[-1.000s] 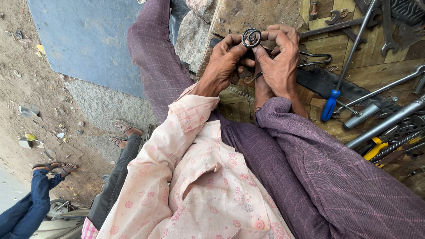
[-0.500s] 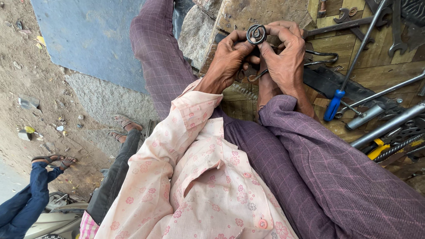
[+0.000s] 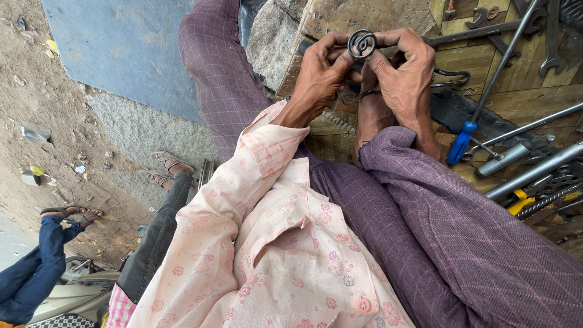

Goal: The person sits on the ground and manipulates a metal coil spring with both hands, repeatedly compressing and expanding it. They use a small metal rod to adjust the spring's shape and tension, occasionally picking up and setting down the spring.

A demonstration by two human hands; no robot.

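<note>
A small round dark metal part (image 3: pixel 362 44), a ring with a coiled centre, is pinched between the fingertips of both my hands, above a wooden tool box (image 3: pixel 486 67). My left hand (image 3: pixel 319 76) grips it from the left, coming out of a pink floral sleeve. From the right, my right hand (image 3: pixel 405 76) holds it with thumb and forefinger. My knees, in purple checked trousers (image 3: pixel 425 218), rise on either side below the hands.
The box holds a blue-handled screwdriver (image 3: pixel 461 143), spanners (image 3: pixel 549 36), metal tubes (image 3: pixel 534 170) and a yellow-handled tool (image 3: pixel 519 203). A rough stone block (image 3: pixel 270 36) lies to the left of it. Other people's sandalled feet (image 3: pixel 167 167) and a leg in blue jeans (image 3: pixel 36 273) are at lower left.
Both hands keep their hold on the round part. They have drifted slightly right and up in view, and the fingers have shifted a little around it.
</note>
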